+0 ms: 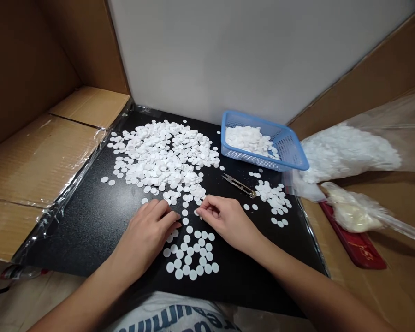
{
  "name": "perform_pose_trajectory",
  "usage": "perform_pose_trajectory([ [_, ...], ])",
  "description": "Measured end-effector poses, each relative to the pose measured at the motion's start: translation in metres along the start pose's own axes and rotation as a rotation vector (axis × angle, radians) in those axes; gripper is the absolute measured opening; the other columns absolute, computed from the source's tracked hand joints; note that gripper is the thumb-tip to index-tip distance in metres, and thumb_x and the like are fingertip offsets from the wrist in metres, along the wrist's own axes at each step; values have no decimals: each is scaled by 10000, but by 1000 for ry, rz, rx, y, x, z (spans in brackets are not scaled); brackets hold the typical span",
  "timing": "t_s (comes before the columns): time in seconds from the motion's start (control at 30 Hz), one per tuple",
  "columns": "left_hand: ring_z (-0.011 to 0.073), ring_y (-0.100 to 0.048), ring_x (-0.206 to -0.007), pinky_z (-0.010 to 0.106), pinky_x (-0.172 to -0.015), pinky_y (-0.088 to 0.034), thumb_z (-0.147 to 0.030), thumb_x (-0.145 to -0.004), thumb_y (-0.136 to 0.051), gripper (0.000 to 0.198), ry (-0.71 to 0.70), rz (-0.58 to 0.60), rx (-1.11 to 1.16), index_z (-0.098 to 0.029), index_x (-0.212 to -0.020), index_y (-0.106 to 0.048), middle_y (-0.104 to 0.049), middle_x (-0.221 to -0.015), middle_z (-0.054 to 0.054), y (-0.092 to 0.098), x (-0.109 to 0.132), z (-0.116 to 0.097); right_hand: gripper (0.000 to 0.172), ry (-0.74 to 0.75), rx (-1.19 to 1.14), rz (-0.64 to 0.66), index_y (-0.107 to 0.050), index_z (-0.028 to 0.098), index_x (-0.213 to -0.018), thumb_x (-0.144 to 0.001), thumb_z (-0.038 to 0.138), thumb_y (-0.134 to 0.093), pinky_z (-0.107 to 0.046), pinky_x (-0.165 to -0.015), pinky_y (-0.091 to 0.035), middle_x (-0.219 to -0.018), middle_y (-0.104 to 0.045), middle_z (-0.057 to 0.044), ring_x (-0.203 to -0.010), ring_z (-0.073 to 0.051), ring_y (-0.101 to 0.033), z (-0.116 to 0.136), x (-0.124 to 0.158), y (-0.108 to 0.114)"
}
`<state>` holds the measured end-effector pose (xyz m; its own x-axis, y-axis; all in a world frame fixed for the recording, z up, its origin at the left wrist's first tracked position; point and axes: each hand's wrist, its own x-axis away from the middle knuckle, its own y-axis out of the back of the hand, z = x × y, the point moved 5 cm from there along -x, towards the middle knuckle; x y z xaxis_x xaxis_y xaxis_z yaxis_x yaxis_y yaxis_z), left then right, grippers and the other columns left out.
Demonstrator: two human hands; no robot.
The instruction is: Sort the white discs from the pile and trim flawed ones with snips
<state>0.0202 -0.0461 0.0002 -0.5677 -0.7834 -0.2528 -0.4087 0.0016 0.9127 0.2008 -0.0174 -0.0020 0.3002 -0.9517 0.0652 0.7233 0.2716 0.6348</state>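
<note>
Small flat white discs lie in a large heap on the black tabletop. My left hand rests palm down just below the heap, its fingers curled together; whatever is under the fingertips is hidden. Opposite it, my right hand is closed in a pinch, with a white disc showing at its fingertips. Between the hands, a few single discs run in a short line. Nearer my body, a spread-out group of discs lies mostly in one layer.
Behind to the right, a blue basket holds more white pieces. Thread snips lie beside a smaller disc pile. Further right are a filled clear bag, a smaller bag and a red object. Cardboard borders the left.
</note>
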Motion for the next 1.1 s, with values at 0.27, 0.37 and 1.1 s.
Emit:
perform_pose_trajectory([
  [0.27, 230, -475, -808, 346, -690, -335, -105, -934, -596, 83, -107, 45, -105, -163, -907, -648, -574, -878, 44, 3, -15, -17, 245, -101, 59, 43, -518, 207, -672, -899, 253, -599, -236, -492, -301, -552, -480, 62, -502, -99, -436, -11, 0, 10],
  [0.37, 236, -478, -797, 352, -697, -329, -96, -942, -572, 104, -180, 34, -158, -147, -926, -661, -587, -859, 50, 7, -16, -20, 232, -101, 46, 47, -535, 206, -694, -911, 268, -588, -233, -489, -304, -562, -494, 60, -502, -100, -436, -11, 1, 14],
  [1.1, 234, -497, -825, 365, -750, -302, -188, -1004, -528, 183, -156, -59, -169, -155, -867, -644, -603, -849, 41, 8, -19, -19, 118, 281, 125, 95, -674, 191, -834, -881, 83, -688, -248, -703, -466, -897, -596, -6, -764, -126, -589, 4, 5, 8],
])
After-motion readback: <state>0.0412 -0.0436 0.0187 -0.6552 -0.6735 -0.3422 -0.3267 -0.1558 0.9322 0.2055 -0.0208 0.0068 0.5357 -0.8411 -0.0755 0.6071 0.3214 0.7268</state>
